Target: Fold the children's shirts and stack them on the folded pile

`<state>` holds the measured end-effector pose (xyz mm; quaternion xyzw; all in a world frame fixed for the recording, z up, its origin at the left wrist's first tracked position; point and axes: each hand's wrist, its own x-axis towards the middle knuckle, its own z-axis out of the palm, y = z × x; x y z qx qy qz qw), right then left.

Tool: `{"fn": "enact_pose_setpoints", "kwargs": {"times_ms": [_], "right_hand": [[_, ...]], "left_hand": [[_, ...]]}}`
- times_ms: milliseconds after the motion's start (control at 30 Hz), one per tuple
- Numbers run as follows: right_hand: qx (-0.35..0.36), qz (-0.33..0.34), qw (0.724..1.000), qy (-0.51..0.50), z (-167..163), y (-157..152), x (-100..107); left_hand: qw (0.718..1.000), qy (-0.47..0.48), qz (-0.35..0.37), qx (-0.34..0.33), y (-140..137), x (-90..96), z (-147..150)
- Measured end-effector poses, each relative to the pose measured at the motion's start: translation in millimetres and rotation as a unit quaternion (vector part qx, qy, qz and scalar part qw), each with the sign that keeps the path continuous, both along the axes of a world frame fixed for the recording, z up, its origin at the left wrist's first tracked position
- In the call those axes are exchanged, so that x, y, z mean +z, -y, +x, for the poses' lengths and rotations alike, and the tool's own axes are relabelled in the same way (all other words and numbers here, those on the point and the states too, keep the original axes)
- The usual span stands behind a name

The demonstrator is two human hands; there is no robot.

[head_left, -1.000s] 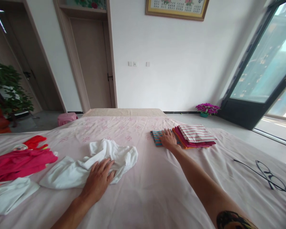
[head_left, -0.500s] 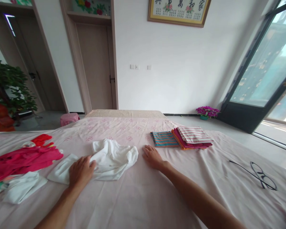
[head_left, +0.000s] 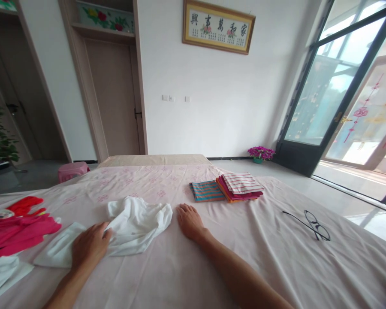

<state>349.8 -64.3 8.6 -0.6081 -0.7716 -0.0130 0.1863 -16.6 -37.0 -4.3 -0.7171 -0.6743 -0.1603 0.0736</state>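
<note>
A rumpled white garment (head_left: 141, 223) lies front and left of centre on the pink-flowered sheet (head_left: 141, 285).
The left hand (head_left: 90, 245) covers its left part, fingers bent, probably steadying it (whether they grip cannot be told); the right hand (head_left: 190, 221) rests open, palm down, just beside it, perhaps for support. Black-framed eyeglasses (head_left: 315, 223) lie well apart, seemingly out of the way. Beyond, a folded blue-and-orange striped cloth (head_left: 207, 191) touches a folded stack (head_left: 242, 183), likely grouped for neatness.
</note>
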Motion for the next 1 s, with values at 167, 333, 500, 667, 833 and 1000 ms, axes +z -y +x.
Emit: {"fn": "enact_pose_setpoints", "kwargs": {"times_ms": [167,333,500,667,833,1000], "right_hand": [[-0.015,-0.027,0.999,-0.038,-3.2,-4.9,6.1],[0.052,-0.026,0.995,-0.078,-25.1,-15.8,11.4],[0.138,-0.031,0.987,-0.081,-46.7,-28.1,13.9],[0.148,0.04,0.987,-0.052,-28.2,-9.7,47.0],[0.135,-0.01,0.991,0.008,26.5,40.5,94.5],[0.124,-0.285,0.95,-0.03,64.3,52.0,104.3]], "left_hand": [[1.0,-0.007,-0.005,0.005,0.4,1.7,0.4],[1.0,-0.02,-0.005,0.004,3.8,6.2,2.9],[0.999,0.004,0.048,-0.009,3.7,3.8,0.9],[0.973,0.094,0.192,-0.089,8.2,5.4,4.8],[0.944,0.167,0.182,-0.22,30.6,15.3,27.4],[0.948,0.232,0.124,-0.179,31.7,26.1,29.4]]}}
